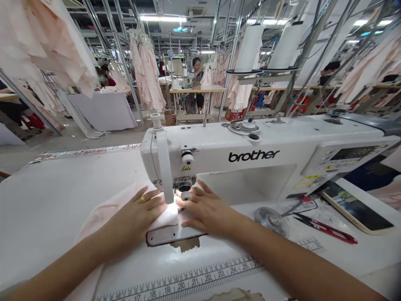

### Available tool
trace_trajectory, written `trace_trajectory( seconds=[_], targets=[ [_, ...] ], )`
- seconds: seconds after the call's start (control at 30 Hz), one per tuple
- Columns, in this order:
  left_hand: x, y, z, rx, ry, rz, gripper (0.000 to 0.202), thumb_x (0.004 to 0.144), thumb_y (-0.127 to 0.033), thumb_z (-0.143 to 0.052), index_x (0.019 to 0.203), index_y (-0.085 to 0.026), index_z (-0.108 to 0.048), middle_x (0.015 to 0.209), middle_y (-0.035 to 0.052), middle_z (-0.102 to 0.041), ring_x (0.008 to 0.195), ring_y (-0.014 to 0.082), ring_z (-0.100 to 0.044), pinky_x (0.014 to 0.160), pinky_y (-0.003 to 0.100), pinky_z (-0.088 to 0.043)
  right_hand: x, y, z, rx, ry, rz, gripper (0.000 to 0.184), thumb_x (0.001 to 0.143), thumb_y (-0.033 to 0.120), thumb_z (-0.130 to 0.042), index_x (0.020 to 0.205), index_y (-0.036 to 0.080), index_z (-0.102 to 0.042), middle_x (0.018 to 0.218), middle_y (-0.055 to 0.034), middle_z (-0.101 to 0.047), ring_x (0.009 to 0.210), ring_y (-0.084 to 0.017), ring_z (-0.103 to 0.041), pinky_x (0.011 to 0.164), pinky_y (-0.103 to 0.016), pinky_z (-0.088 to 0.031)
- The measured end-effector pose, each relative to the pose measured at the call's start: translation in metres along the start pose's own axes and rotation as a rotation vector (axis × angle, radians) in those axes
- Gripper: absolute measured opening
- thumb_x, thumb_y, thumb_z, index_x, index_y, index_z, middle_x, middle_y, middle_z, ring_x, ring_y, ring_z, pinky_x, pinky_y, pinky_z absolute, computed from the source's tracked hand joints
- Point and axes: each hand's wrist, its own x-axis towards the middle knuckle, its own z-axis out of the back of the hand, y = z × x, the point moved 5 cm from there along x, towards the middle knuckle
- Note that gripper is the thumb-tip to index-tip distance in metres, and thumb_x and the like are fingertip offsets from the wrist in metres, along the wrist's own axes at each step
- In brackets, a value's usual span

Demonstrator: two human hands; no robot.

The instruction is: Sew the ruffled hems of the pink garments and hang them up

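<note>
A white sewing machine (213,152) with "brother" on its arm stands across the table in front of me. Pale pink fabric (108,209) lies under its needle area and spreads out to the left. My left hand (142,213) rests flat on this fabric, left of the needle, fingers stretched and a ring on one finger. Just right of the needle, my right hand (203,209) lies with its fingers spread, the fingertips at the presser foot and cloth edge. The machine's lamp lights the spot between both hands. The needle tip and foot are mostly hidden.
Right of my forearm are red-handled thread snips (326,228), a clear round dish (271,219) and a phone (360,205). A printed ruler (188,282) runs along the table's near side. Thread cones (249,48) stand above; hanging pink garments (145,71) and several people are beyond.
</note>
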Motion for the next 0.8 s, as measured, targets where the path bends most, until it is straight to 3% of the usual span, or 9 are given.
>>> trace_trajectory(
  seconds=[0.17,0.4,0.63,0.8],
  targets=[
    [-0.011,-0.018,-0.01,-0.128,-0.075,0.034,0.043,0.091,-0.008,-0.04,0.126,-0.024,-0.058,0.135,0.0051,-0.058,0.125,0.0228,-0.053,0.107,0.043,-0.046,-0.001,0.004,0.002,-0.005,-0.028,0.098,0.029,0.098,0.04,-0.053,0.123,0.025,-0.056,0.115,0.0,-0.064,0.121,-0.017,-0.045,0.12,-0.042,-0.005],
    [0.0,0.005,-0.006,-0.208,-0.077,-0.005,0.045,0.095,-0.011,-0.04,0.134,-0.03,-0.053,0.129,0.0023,-0.063,0.121,0.0196,-0.058,0.105,0.039,-0.049,0.004,-0.005,-0.001,-0.04,0.003,-0.068,0.041,0.092,0.049,-0.06,0.124,0.024,-0.056,0.107,-0.0046,-0.063,0.12,-0.024,-0.046,0.119,-0.051,-0.007],
    [0.001,0.006,0.0,-0.265,-0.101,0.012,0.041,0.097,-0.012,-0.038,0.126,-0.03,-0.058,0.127,0.0035,-0.061,0.121,0.0201,-0.054,0.102,0.039,-0.049,0.003,0.003,0.003,-0.006,-0.081,0.052,0.029,0.098,0.042,-0.051,0.121,0.024,-0.058,0.106,-0.002,-0.065,0.107,-0.018,-0.051,0.114,-0.041,-0.018],
    [0.004,0.003,-0.001,-0.197,-0.144,0.071,0.024,0.094,-0.023,-0.051,0.117,-0.026,-0.059,0.112,0.0047,-0.065,0.102,0.0211,-0.059,0.09,0.04,-0.05,0.01,0.007,-0.004,-0.027,-0.122,0.024,0.027,0.096,0.041,-0.057,0.115,0.022,-0.061,0.099,-0.002,-0.069,0.104,-0.019,-0.054,0.11,-0.038,-0.024]
  ],
)
